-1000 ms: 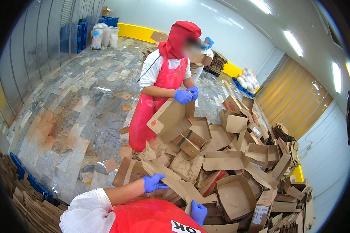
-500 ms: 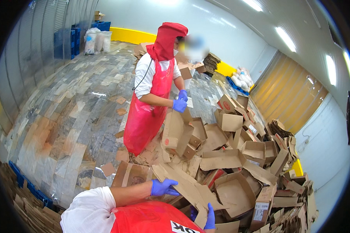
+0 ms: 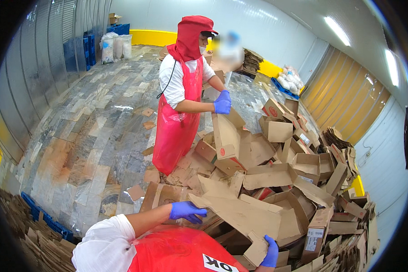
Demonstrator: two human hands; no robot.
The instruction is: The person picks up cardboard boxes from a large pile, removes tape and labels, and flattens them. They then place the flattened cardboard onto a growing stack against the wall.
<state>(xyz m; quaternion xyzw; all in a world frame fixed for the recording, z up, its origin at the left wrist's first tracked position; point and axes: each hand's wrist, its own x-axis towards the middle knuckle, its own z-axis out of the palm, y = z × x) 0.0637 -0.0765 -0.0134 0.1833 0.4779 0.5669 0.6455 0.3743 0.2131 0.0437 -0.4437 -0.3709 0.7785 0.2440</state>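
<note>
My left hand [image 3: 186, 211] in a blue glove grips the near left edge of a large flattened cardboard sheet [image 3: 240, 213]. My right hand [image 3: 271, 252], also gloved blue, holds a flap at the sheet's lower right corner. The sheet lies tilted over a heap of cardboard boxes [image 3: 294, 172] in front of me. My red apron fills the bottom of the view. Across the heap a co-worker [image 3: 183, 90] in a red apron and red hood holds an upright cardboard piece [image 3: 225, 138] with both blue-gloved hands.
Loose cardboard scraps dot the wet stone floor [image 3: 90, 131] on the left. Stacked flat cardboard [image 3: 22, 231] sits on a blue pallet at my lower left. Blue crates [image 3: 88, 47] and white bags [image 3: 113, 45] stand by the far wall. A yellow curtain door [image 3: 344, 97] is at the right.
The view has tilted and moved closer to the heap. My hands have lifted the flat sheet slightly and spread along its edges. The co-worker has turned the cardboard piece upright.
</note>
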